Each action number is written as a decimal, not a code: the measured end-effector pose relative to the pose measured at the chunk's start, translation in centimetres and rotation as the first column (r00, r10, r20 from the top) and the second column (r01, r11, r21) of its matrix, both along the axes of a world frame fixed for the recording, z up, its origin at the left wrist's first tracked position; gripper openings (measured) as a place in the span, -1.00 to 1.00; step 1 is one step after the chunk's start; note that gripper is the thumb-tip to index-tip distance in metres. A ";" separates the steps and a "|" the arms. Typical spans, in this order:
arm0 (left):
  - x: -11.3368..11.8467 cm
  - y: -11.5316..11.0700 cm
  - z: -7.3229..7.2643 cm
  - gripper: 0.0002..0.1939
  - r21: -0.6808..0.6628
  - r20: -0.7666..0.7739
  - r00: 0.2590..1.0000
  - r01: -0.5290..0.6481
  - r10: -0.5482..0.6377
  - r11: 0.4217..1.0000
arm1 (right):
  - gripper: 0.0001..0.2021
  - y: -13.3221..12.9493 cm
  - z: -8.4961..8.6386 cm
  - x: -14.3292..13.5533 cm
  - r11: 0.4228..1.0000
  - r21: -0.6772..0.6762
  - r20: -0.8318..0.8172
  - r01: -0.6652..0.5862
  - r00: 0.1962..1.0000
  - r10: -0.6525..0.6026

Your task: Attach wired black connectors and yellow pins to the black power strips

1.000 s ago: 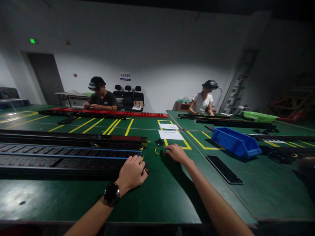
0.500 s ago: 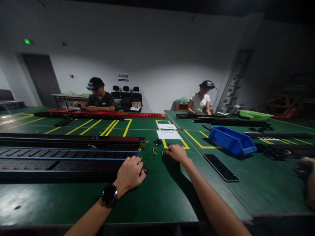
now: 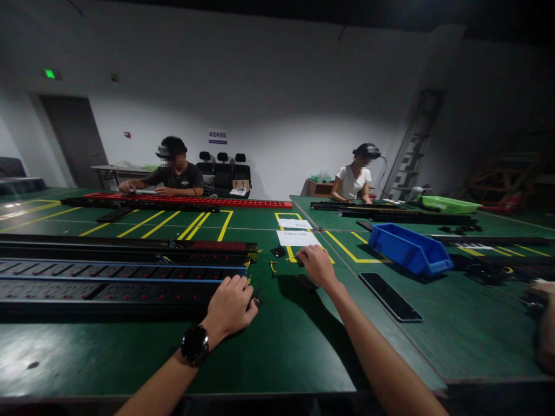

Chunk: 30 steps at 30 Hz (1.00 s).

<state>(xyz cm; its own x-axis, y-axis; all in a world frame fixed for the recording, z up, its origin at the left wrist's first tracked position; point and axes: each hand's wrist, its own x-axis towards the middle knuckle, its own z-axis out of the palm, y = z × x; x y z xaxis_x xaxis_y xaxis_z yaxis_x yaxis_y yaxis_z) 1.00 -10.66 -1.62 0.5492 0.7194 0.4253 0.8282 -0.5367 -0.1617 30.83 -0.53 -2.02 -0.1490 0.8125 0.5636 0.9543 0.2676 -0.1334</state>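
Note:
My left hand (image 3: 230, 303), with a black watch (image 3: 195, 345) on the wrist, lies over the right end of a long black strip with red dots (image 3: 143, 293). Its fingers are curled around a small dark part at that end, mostly hidden. My right hand (image 3: 316, 264) hovers above the green table, fingers bent, with a small dark object (image 3: 307, 282) beneath it; whether the fingertips pinch anything is too small to tell. Between the hands lie a small yellow-and-black piece (image 3: 273, 266) and a small black part (image 3: 280, 251).
A phone (image 3: 391, 296) and a blue bin (image 3: 410, 248) are on the right. White papers (image 3: 298, 238) lie ahead. Two people sit across the table behind a red rail (image 3: 186, 200) and black strips. Another person's hand shows at the right edge.
My right hand has risen a little off the dark object and moved slightly forward and right. My left hand has stayed in place. The person at the back left has moved a hand.

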 end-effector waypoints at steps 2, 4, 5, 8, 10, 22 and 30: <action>0.0 0.0 0.0 -0.83 0.004 -0.007 1.000 -0.005 0.006 1.000 | -0.76 -0.4 0.1 -0.4 0.994 0.099 -0.013 -0.049 0.999 0.051; 0.0 0.0 -0.1 -0.83 0.009 -0.014 1.000 -0.011 0.011 1.000 | -0.77 -0.9 0.2 -0.9 0.983 0.155 -0.014 -0.096 0.995 0.100; 0.0 0.0 0.0 -0.83 0.009 -0.015 1.000 -0.012 0.012 1.000 | -0.77 -1.2 0.3 -1.3 0.978 0.172 -0.012 -0.119 0.992 0.123; 0.1 -0.2 0.2 -0.83 0.003 -0.007 1.000 -0.019 0.019 1.000 | -0.78 -2.1 0.5 -2.2 0.963 0.200 -0.011 -0.182 0.982 0.188; 0.1 -0.4 0.3 -0.79 -0.004 0.025 0.999 -0.041 0.041 0.999 | -0.78 -2.6 0.6 -2.8 0.953 0.205 -0.016 -0.222 0.973 0.230; 0.5 1.3 3.1 -0.86 -0.126 0.322 0.946 0.082 -0.038 0.989 | -0.74 -5.2 0.4 -6.8 0.926 0.109 -0.025 -0.361 0.930 0.366; 1.0 3.3 5.0 -0.89 -0.169 0.170 0.975 0.173 -0.145 0.970 | -0.70 -4.7 -1.3 -7.6 0.942 0.124 -0.189 -0.312 0.924 0.331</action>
<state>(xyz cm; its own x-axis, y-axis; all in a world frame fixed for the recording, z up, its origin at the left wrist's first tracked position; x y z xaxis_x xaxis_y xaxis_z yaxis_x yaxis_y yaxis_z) 1.99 -7.40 3.34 0.6004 0.7011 0.3846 0.7370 -0.6718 0.0741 23.18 -5.24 -3.27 -0.2675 0.6849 0.6778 0.7695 0.5752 -0.2776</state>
